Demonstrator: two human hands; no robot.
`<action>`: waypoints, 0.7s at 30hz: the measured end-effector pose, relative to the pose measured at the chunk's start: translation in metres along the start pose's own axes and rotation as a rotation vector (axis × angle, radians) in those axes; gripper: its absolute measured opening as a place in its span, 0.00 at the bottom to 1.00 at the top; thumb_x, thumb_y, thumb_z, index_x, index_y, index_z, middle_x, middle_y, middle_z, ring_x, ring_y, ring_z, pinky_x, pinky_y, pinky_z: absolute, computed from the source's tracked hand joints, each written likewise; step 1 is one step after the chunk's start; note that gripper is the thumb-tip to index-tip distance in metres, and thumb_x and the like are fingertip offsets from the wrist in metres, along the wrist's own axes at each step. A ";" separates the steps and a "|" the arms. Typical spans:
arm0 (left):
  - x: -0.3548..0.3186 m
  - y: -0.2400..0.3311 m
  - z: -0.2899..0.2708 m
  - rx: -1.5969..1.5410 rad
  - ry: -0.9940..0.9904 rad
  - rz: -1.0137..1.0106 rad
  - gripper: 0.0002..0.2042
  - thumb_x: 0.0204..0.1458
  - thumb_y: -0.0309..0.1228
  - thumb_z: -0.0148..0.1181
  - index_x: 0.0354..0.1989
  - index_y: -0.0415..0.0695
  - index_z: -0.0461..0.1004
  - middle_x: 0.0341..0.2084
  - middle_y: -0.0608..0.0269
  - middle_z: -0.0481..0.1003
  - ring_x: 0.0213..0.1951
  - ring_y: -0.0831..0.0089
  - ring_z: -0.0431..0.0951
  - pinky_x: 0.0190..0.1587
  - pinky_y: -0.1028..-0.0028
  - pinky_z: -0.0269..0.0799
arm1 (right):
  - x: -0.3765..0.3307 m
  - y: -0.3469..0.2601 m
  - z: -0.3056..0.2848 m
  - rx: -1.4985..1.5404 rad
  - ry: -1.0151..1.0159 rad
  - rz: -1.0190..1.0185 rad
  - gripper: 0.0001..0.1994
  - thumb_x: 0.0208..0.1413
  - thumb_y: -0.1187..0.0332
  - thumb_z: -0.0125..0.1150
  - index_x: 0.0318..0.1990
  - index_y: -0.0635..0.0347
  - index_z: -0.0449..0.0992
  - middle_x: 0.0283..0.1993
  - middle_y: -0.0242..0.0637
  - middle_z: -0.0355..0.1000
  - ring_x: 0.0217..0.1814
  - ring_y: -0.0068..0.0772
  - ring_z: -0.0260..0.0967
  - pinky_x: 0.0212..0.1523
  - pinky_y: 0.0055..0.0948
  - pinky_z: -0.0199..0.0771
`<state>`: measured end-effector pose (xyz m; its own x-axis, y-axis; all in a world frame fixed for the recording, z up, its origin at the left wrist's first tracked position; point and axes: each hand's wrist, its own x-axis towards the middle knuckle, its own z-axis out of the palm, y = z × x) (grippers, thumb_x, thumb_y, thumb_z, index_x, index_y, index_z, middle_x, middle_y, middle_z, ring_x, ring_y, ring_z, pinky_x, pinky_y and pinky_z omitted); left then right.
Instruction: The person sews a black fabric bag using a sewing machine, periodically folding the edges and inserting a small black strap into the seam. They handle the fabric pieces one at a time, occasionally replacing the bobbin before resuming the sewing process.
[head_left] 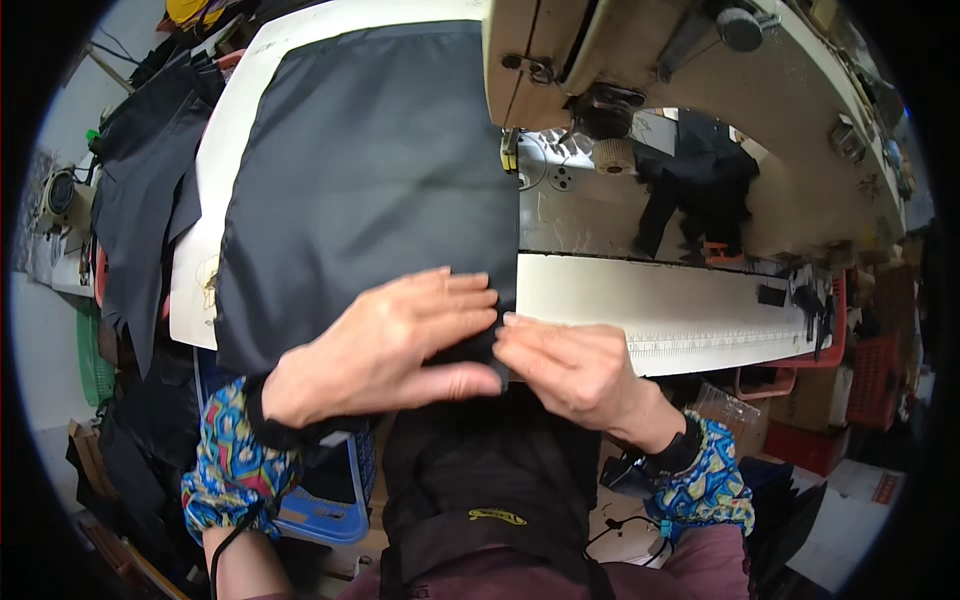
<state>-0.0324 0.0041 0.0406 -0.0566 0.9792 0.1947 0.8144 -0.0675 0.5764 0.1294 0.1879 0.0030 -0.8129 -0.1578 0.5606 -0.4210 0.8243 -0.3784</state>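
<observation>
A large dark grey fabric panel lies spread over the white sewing table, its right edge running up to the sewing machine's needle and presser foot. My left hand rests flat on the panel's near right part, fingers stretched out toward the right edge. Beside it, my right hand is closed, pinching the panel's right edge near the table front. The fingertips of both hands are close together there. What lies under my left palm is hidden.
The sewing machine head stands over the right side. Black cloth scraps lie behind its bed. Dark fabric pieces hang at the left. A blue basket sits below the table, and red baskets are at right.
</observation>
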 end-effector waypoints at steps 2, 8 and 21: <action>-0.010 0.016 0.006 0.056 -0.025 -0.015 0.29 0.47 0.35 0.71 0.56 0.31 0.72 0.54 0.43 0.75 0.62 0.51 0.72 0.67 0.56 0.65 | 0.005 0.006 -0.003 -0.014 0.006 0.036 0.10 0.48 0.73 0.62 0.40 0.61 0.80 0.42 0.42 0.81 0.46 0.37 0.82 0.40 0.29 0.83; 0.002 0.000 0.026 0.331 0.173 0.043 0.22 0.37 0.18 0.59 0.47 0.31 0.78 0.52 0.47 0.77 0.59 0.54 0.76 0.58 0.63 0.76 | 0.016 0.022 -0.005 -0.106 -0.031 0.015 0.11 0.49 0.74 0.61 0.41 0.62 0.80 0.42 0.42 0.81 0.49 0.38 0.81 0.43 0.31 0.83; 0.038 -0.045 0.000 0.381 0.162 0.051 0.18 0.41 0.17 0.58 0.44 0.32 0.79 0.53 0.50 0.78 0.59 0.56 0.75 0.57 0.65 0.76 | -0.034 0.039 -0.052 -0.530 0.046 0.533 0.14 0.53 0.71 0.66 0.46 0.65 0.81 0.51 0.44 0.75 0.56 0.46 0.69 0.55 0.42 0.69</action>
<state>-0.0712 0.0440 0.0216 -0.0760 0.9316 0.3555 0.9722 -0.0100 0.2340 0.1614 0.2539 0.0079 -0.8298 0.3494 0.4351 0.2845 0.9357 -0.2087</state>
